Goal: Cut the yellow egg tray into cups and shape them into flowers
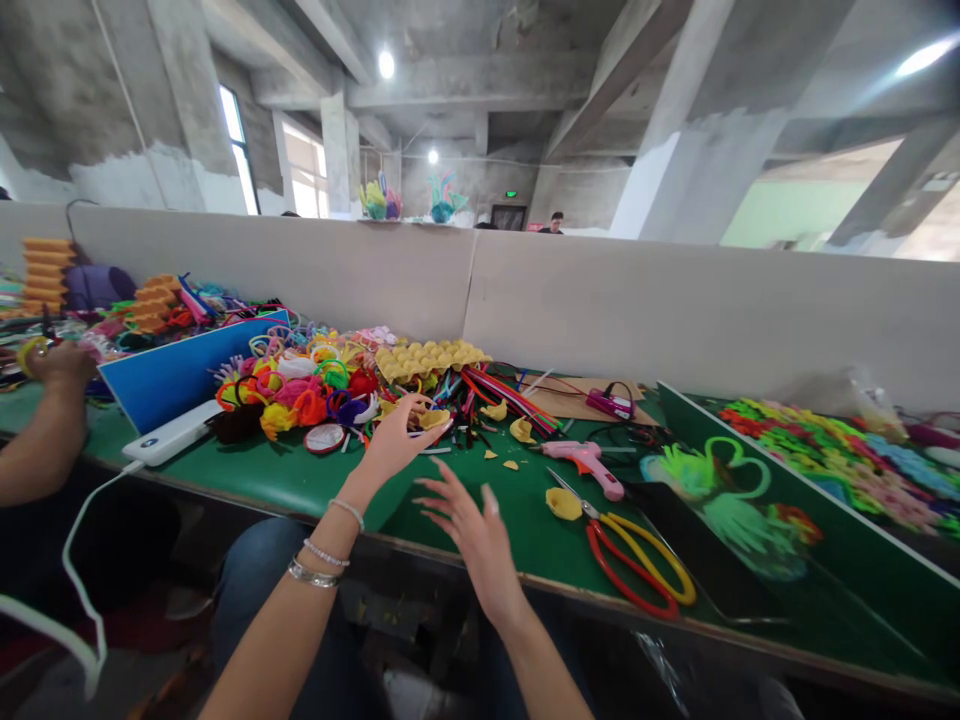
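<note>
My left hand, with bracelets on the wrist, has its thumb and fingers around a small yellow carton piece over the green table. To its right, my right hand is held above the front edge, fingers spread, nothing in it. Loose yellow cups and small scraps lie beyond the hands. A pink glue gun rests to the right. In front of it are scissors with red and yellow handles, a yellow piece beside the blades.
Colourful pipe-cleaner shapes and a yellow egg carton fill the back. A white power strip and blue board stand left, near another person's arm. A black tablet-like panel lies right, beside green fuzzy figures.
</note>
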The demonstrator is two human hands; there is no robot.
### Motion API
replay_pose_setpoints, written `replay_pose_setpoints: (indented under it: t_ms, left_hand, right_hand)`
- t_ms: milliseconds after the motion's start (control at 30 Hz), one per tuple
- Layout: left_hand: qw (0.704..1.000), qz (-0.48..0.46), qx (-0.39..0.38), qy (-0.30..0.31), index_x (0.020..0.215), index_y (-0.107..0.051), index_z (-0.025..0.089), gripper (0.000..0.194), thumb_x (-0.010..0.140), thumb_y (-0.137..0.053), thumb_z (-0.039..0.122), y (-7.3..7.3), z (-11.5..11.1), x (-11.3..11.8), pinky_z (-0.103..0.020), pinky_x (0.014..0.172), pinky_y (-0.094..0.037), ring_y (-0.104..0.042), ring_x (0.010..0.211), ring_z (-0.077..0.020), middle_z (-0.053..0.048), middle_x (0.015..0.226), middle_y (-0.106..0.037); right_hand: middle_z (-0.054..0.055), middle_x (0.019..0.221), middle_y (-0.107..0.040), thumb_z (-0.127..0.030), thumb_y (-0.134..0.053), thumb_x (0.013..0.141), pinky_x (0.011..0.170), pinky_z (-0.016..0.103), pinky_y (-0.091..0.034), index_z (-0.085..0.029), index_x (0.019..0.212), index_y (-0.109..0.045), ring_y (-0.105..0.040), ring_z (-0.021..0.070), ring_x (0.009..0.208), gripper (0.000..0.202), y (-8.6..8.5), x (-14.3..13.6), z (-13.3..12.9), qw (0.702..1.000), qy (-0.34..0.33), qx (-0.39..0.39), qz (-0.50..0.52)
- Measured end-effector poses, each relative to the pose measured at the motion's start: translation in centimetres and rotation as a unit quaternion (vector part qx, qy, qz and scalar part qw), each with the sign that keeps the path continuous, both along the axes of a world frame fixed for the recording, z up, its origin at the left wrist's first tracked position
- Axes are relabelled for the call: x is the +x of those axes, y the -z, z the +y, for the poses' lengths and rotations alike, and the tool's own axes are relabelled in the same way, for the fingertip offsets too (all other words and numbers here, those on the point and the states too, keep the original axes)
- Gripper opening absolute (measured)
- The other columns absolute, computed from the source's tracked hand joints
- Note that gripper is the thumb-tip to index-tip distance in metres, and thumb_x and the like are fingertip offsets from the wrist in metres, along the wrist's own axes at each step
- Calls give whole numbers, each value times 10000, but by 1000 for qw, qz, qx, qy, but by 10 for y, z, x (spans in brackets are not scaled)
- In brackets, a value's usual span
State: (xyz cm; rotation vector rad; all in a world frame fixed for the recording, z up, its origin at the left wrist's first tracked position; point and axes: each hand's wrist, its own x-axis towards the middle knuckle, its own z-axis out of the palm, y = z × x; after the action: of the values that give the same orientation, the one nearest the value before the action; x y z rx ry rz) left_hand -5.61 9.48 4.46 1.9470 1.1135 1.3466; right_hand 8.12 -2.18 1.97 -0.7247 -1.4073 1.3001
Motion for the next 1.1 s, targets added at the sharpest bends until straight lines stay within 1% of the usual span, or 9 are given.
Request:
replay_pose_setpoints:
  t_ms: [133,267,467,633,767,867,967,1033,1100]
  left_hand:
    - [979,-177,-83,67,1000,-497,190,447,647,-645,422,0,-4,15,-307,714,-454,-562,790,-159,-44,883,-572]
    - [861,-328,-213,326,979,-528,197,415,652,-634,430,-5,-22,27,-287,703,-451,-564,745,-138,-34,887,-569]
    - [798,-323,-219,459,1014,-544,196,496,576,-725,343,-6,-38,21,-254,726,-431,-568,814,-159,-29,842,-560]
    - [690,-96,-319,642,941,-545,163,556,450,-796,232,5,-53,38,-330,737,-434,-574,823,-198,-45,866,-592]
    - [745,-150,-320,565,893,-577,152,452,504,-777,270,11,-49,46,-284,764,-415,-563,818,-149,-24,854,-587]
    - [834,-274,-277,390,860,-573,166,385,553,-749,317,10,-29,37,-239,704,-425,-572,772,-123,-9,833,-597]
    - [869,-352,-259,232,856,-551,184,386,556,-744,333,8,-8,27,-244,710,-443,-583,779,-113,2,878,-598]
    - [881,-342,-267,188,866,-538,180,412,546,-751,329,8,-1,23,-240,691,-450,-590,780,-114,-3,881,-601]
    - [894,-313,-269,175,890,-520,177,442,545,-755,323,9,0,22,-241,681,-454,-597,778,-119,-13,867,-608]
  right_hand:
    - [35,1334,-421,-646,-83,804,1017,442,-268,-265,1261,-434,-368,213,1233,691,-5,10,5,946,-87,-138,279]
    - [32,1280,-488,-613,-240,807,1040,422,-256,-241,1133,-559,-362,196,1239,588,0,16,9,909,-53,-177,374]
    - [6,1180,-573,-510,-374,780,1019,388,-311,-269,998,-633,-435,183,1184,416,13,24,21,917,88,-214,324]
    - [31,1139,-603,-551,-335,792,976,469,-332,-261,1052,-612,-497,233,1120,478,0,27,19,935,28,-181,303]
    - [11,1184,-575,-556,-313,811,987,474,-308,-319,1077,-591,-482,227,1139,452,-11,37,11,956,31,-135,259]
    - [-25,1329,-430,-535,-267,829,991,478,-301,-380,1185,-483,-408,209,1207,445,-12,59,7,968,98,-28,231]
    - [15,1327,-433,-508,-367,805,968,465,-329,-333,1220,-447,-416,221,1197,457,0,91,6,962,245,50,106]
    - [83,1270,-488,-496,-505,744,963,456,-324,-246,1192,-485,-443,250,1164,513,12,110,6,919,382,64,-71]
    - [123,1217,-525,-539,-572,670,957,476,-306,-199,1140,-526,-447,292,1136,582,24,124,6,833,470,83,-280]
